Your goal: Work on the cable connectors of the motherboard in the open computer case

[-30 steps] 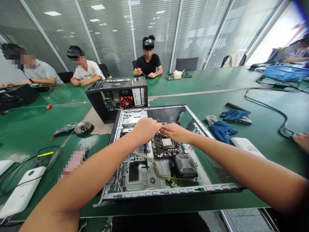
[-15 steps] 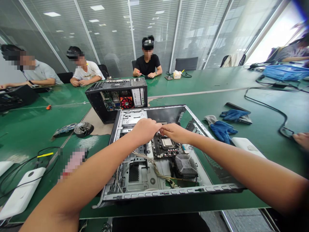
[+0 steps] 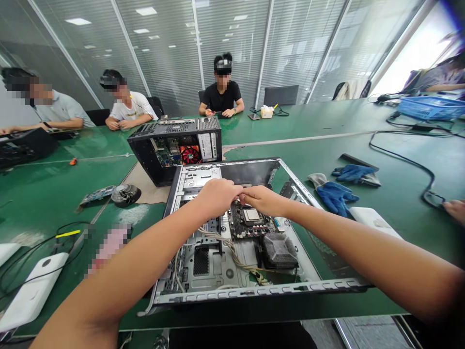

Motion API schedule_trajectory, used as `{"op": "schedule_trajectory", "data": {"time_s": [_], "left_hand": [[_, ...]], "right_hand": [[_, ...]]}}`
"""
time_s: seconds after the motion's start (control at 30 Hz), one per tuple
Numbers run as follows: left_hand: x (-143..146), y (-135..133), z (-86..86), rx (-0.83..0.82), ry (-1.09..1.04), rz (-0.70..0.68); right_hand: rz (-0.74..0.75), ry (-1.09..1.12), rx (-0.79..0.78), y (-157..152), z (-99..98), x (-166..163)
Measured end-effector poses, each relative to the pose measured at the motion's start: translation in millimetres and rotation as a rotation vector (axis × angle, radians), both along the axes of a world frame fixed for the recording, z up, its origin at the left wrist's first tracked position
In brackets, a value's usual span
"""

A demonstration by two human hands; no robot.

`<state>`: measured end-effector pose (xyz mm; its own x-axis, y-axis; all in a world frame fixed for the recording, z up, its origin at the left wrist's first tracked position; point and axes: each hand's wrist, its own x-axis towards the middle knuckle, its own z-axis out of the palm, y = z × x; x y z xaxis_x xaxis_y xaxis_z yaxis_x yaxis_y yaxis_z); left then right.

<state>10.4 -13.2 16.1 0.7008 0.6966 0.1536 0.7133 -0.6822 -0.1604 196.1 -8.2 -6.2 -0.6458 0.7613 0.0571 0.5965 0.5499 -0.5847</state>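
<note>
Green desk (image 3: 327,145); open computer case (image 3: 254,291) lying flat on it, near the front edge; motherboard (image 3: 240,225) inside, far end covered; left hand (image 3: 218,196) and right hand (image 3: 263,199) curled, fingertips meeting; anything pinched is hidden, cannot tell.

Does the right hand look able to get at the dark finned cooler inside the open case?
Probably yes. The cooler lies uncovered in the open case, nearer the person than the right hand, with nothing over it; a cable bundle runs beside it.
</note>
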Motion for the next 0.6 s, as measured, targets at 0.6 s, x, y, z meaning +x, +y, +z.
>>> {"op": "schedule_trajectory", "data": {"time_s": [0.6], "left_hand": [[-4.5,1.9,5.0,-0.052,-0.075,0.057]], "right_hand": [[-0.128,0.274,-0.373,1.3,1.5,2.3]]}}
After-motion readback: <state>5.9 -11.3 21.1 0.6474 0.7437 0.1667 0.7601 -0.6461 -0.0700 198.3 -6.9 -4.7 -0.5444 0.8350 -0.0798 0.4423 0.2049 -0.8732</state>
